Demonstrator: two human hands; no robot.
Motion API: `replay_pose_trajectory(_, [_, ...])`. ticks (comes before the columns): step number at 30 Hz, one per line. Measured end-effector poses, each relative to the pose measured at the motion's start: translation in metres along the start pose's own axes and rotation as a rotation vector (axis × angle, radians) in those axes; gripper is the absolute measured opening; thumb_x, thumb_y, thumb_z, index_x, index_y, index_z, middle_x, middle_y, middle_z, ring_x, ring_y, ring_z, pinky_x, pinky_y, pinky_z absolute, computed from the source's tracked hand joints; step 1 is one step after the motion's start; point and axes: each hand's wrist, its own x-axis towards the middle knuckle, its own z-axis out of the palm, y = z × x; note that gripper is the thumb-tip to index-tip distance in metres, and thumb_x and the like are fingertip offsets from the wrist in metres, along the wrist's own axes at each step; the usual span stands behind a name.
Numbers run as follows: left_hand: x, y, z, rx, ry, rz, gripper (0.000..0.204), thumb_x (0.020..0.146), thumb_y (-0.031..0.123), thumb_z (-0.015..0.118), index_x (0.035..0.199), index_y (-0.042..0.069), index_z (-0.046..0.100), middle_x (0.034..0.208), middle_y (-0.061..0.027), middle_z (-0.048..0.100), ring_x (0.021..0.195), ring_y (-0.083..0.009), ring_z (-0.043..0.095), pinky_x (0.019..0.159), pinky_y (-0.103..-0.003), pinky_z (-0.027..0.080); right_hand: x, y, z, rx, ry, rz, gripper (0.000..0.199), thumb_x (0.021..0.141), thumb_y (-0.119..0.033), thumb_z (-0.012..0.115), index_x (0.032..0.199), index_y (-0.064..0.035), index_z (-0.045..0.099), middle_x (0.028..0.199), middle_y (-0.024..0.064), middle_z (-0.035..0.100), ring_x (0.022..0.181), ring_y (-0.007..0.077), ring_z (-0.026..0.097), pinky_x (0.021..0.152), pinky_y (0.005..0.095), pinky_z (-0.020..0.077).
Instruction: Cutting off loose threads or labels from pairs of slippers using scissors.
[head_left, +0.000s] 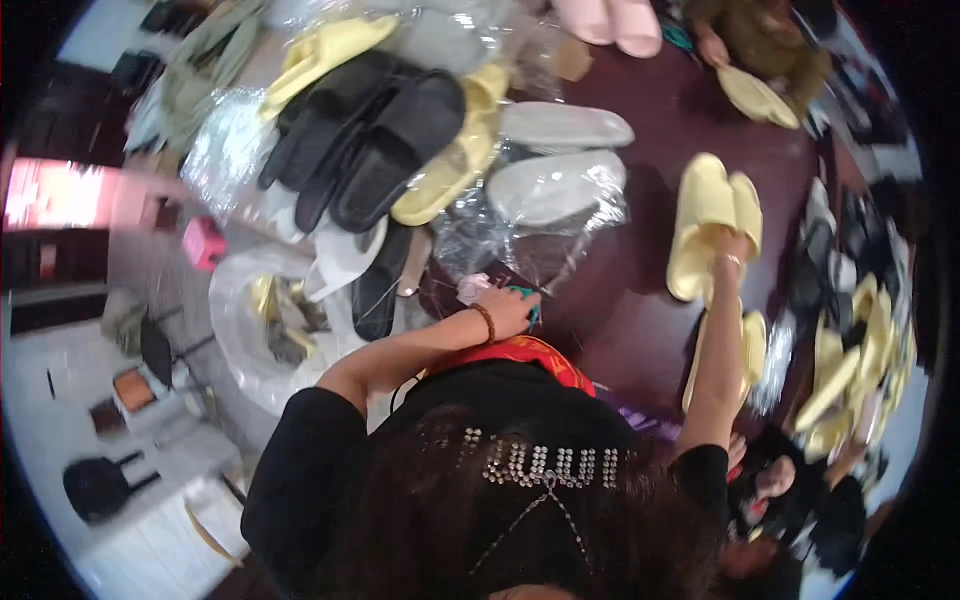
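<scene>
My right hand reaches out over the dark red table with its fingers at the foot opening of a pair of pale yellow slippers, gripping them. Another yellow pair lies nearer, partly behind my right forearm. My left hand is closed near the table's front edge around a small teal thing, whose kind I cannot make out. Beside that hand is a crumpled pinkish-white scrap. Grey-white slippers in clear plastic lie beyond it.
Black slippers and yellow ones are heaped at the left. A clear plastic bag with yellow pieces hangs below. Pink slippers lie at the far edge. Another person's hand holds a yellow slipper. More yellow slippers are piled at right.
</scene>
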Motion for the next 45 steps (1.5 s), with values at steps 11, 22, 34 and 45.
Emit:
replay_pose_trajectory(11, [0.006,0.015,-0.091,-0.772,0.382,-0.047,0.029,0.080,0.015,0.053,0.107,0.007,0.054,0.078,-0.0097,0.060,0.068,-0.0190,0.058,0.062,-0.028,0.045,-0.074,-0.075,-0.014,0.347,0.093,-0.080,0.030,0.071,-0.009,0.042,0.095,0.0040,0.054,0.100,0.0199,0.050,0.090,0.0385,0.048,0.085,0.0387,0.0358])
replay_pose_trajectory(22, [0.082,0.016,-0.104,-0.991,0.430,0.025,0.039,0.080,0.016,0.054,0.116,0.003,0.043,0.090,-0.0088,0.059,0.073,-0.0143,0.056,0.064,-0.025,0.044,-0.218,-0.147,-0.092,0.347,-0.052,-0.476,0.038,0.058,0.001,0.047,0.095,-0.0007,0.055,0.095,0.0148,0.051,0.092,0.0326,0.046,0.084,0.0392,0.0360])
replay_pose_trajectory(34, [0.041,-0.056,-0.102,-0.888,0.180,0.098,0.057,0.064,0.004,0.050,0.120,0.003,0.040,0.096,-0.0101,0.055,0.093,-0.0156,0.052,0.082,-0.023,0.039,-0.250,-0.096,-0.097,-0.038,-0.221,0.107,0.057,0.068,-0.029,0.067,0.115,-0.0055,0.046,0.112,0.0165,0.049,0.101,0.0317,0.049,0.086,0.0365,0.0388])
replay_pose_trajectory(45, [-0.061,-0.072,-0.109,-1.611,0.057,-0.107,0.060,0.063,-0.006,0.044,0.122,-0.003,0.035,0.115,-0.0110,0.046,0.107,-0.0184,0.045,0.092,-0.028,0.034,-0.300,-0.093,-0.075,1.281,-0.748,0.594,0.052,0.074,-0.013,0.063,0.117,-0.0025,0.036,0.103,0.0110,0.054,0.089,0.0191,0.055,0.074,0.0286,0.0469])
